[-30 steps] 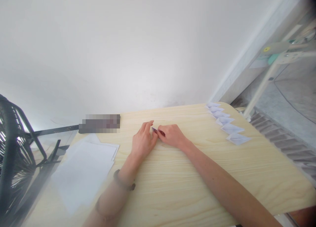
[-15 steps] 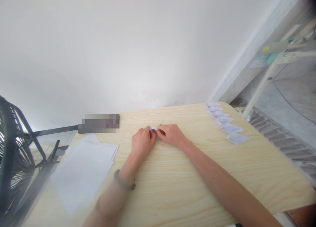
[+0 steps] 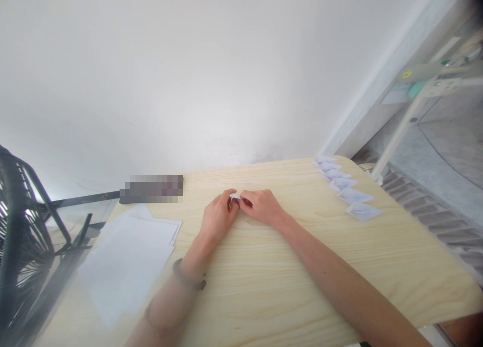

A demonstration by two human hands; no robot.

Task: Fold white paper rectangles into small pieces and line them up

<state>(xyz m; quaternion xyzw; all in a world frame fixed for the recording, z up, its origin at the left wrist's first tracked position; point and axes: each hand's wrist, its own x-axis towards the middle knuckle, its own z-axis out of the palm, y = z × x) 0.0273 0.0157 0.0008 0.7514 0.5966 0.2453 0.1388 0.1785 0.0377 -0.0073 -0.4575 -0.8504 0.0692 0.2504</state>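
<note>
wall (image 3: 207, 85) behind table (image 3: 256, 281) | chair (image 3: 11, 211) left of table | on table, left: overlapping sheets (image 3: 128, 261), pixelated object (image 3: 151, 190) behind them | middle: paper piece (image 3: 235, 197) between left hand (image 3: 220, 216) and right hand (image 3: 263, 206) | far right: row of folded papers (image 3: 342, 183) | beyond right edge: stand (image 3: 404, 123)

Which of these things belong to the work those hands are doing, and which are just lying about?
Seemingly part of the work:
small white paper piece, between the left hand and right hand
row of folded papers, right side of the table
white sheets, left side

Seemingly just nearby:
pixelated dark object
black-framed furniture
pale pole
</note>
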